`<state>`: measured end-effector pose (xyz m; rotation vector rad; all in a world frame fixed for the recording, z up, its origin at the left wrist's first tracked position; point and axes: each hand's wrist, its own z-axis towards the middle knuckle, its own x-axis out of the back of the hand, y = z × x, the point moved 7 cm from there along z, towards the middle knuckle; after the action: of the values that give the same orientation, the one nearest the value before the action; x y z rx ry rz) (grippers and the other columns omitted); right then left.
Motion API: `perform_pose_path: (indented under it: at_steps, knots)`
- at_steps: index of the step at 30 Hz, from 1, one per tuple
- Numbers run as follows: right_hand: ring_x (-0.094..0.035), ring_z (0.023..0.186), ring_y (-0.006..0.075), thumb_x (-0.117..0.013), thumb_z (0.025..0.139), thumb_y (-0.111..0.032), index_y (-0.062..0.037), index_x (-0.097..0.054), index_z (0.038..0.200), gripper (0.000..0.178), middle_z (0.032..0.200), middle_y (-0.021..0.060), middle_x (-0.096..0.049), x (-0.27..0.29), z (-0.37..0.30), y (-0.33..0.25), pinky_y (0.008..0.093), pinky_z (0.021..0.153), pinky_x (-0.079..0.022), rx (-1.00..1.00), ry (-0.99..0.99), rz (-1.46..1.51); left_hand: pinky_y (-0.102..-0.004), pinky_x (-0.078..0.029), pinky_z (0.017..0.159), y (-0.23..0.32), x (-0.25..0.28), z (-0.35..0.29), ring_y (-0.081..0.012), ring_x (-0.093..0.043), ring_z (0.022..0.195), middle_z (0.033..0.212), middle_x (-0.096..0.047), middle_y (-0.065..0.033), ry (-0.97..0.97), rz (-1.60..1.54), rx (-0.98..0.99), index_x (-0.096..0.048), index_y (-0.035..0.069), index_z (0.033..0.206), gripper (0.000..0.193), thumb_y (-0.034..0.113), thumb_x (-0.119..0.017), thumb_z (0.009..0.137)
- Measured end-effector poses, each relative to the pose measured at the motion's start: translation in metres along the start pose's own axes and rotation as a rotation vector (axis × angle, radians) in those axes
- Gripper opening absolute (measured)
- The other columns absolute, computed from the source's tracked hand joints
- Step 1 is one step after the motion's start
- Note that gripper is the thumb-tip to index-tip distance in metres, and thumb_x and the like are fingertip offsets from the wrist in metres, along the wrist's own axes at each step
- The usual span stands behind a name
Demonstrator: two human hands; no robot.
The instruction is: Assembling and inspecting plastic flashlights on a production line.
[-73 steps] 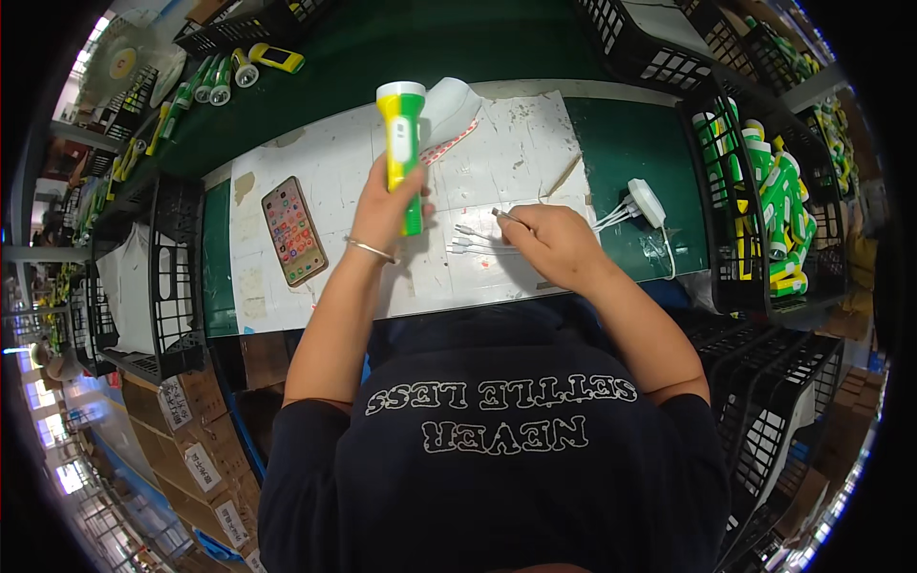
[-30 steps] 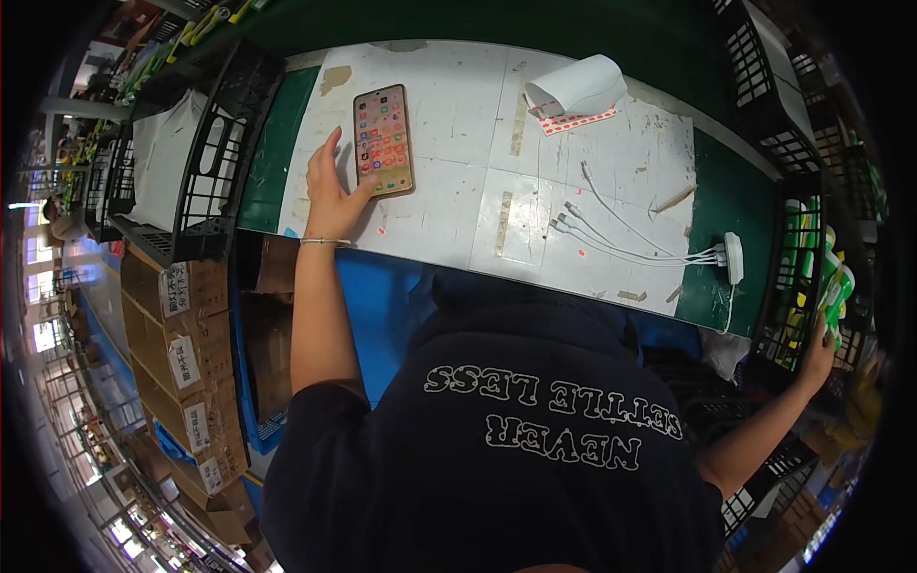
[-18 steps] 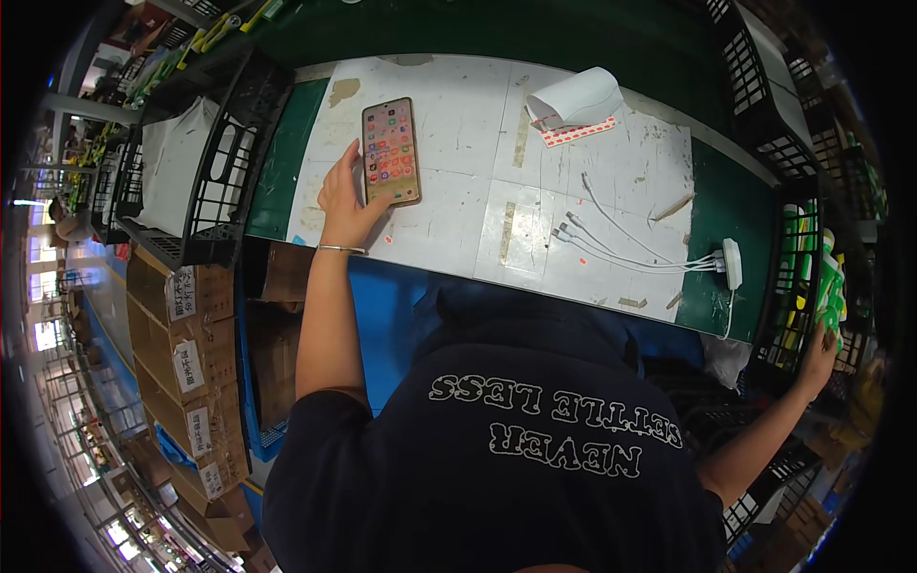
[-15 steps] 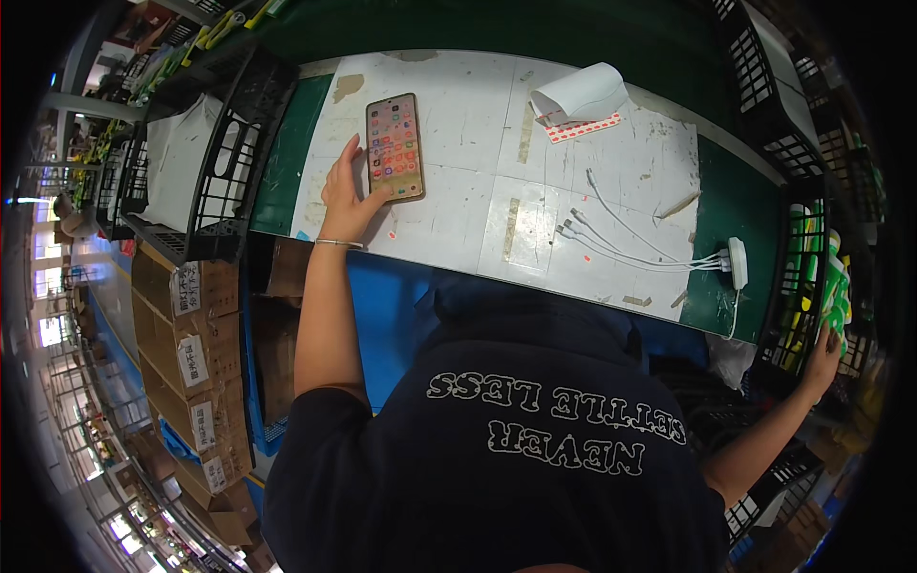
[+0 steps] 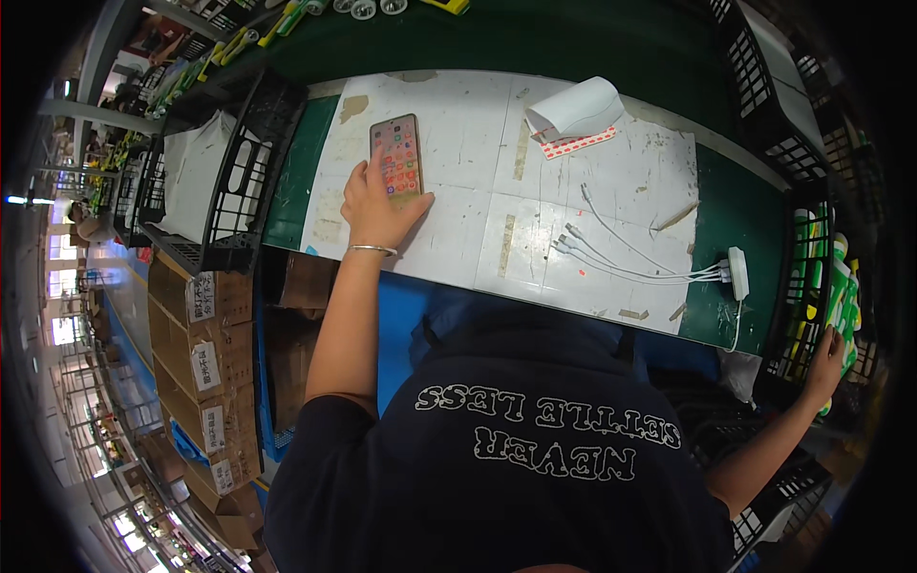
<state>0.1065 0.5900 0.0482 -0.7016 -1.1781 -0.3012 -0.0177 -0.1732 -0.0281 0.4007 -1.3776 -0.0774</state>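
Observation:
A smartphone point(image 5: 395, 143) with a lit screen of app icons lies on the white tabletop. Over its lower part is my left hand point(image 5: 380, 215), fingers apart, with one finger extended onto the screen and the thumb out past the lower right corner. At the far right, my right hand point(image 5: 823, 371) reaches to a pile of green-and-white items point(image 5: 844, 296) beside a black crate. Its fingers are bent against one of them; their tips are partly hidden.
White charging cables point(image 5: 640, 267) run from a white charger block point(image 5: 734, 274) at the table's right. Behind them lies a curled white sheet point(image 5: 578, 110) with a red-dotted strip. Black crates point(image 5: 234, 181) flank the table; cardboard boxes point(image 5: 205, 372) stand at lower left. Flashlights point(image 5: 363, 8) lie beyond.
My left hand has moved from the phone's left edge to over its lower screen. My right hand stays at the green-and-white items. The whole view has shifted slightly.

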Motion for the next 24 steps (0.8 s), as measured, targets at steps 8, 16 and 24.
perform_pose_path:
  at_steps: [8, 16, 24]
  knots:
    - [-0.058, 0.095, 0.0318, -0.042, 0.09, -0.046, -0.004, -0.05, 0.121, 0.053, 0.105, 0.0203, -0.06, -0.005, -0.026, -0.038, 0.0359, 0.08, -0.044, -0.012, -0.071, 0.009, -0.0522, -0.038, 0.091, -0.007, 0.004, 0.038, -0.0407, -0.035, 0.118, 0.138, -0.02, -0.0201, -0.001, 0.053, 0.274, -0.021, 0.026, 0.138, 0.09, 0.024, -0.068, 0.062]
    - [-0.062, 0.082, 0.0269, -0.05, 0.088, -0.041, -0.0038, -0.053, 0.114, 0.046, 0.091, 0.0168, -0.063, 0.005, -0.038, -0.069, 0.0335, 0.07, -0.046, -0.058, -0.073, -0.048, -0.0478, -0.04, 0.092, 0.077, -0.002, 0.175, -0.0423, -0.039, 0.116, 0.14, -0.016, -0.0201, 0.052, 0.081, 0.018, -0.028, 0.028, 0.136, 0.084, 0.039, -0.07, 0.064]
    - [-0.057, 0.065, 0.0214, -0.054, 0.087, -0.033, 0.0005, -0.054, 0.108, 0.039, 0.076, 0.0146, -0.06, 0.004, -0.038, -0.059, 0.0318, 0.06, -0.043, -0.091, -0.065, 0.013, -0.0463, -0.044, 0.09, 0.137, -0.082, 0.339, -0.0362, -0.043, 0.117, 0.141, -0.019, -0.0117, -0.156, 0.16, 0.229, -0.042, 0.033, 0.128, 0.063, 0.049, -0.065, 0.072]
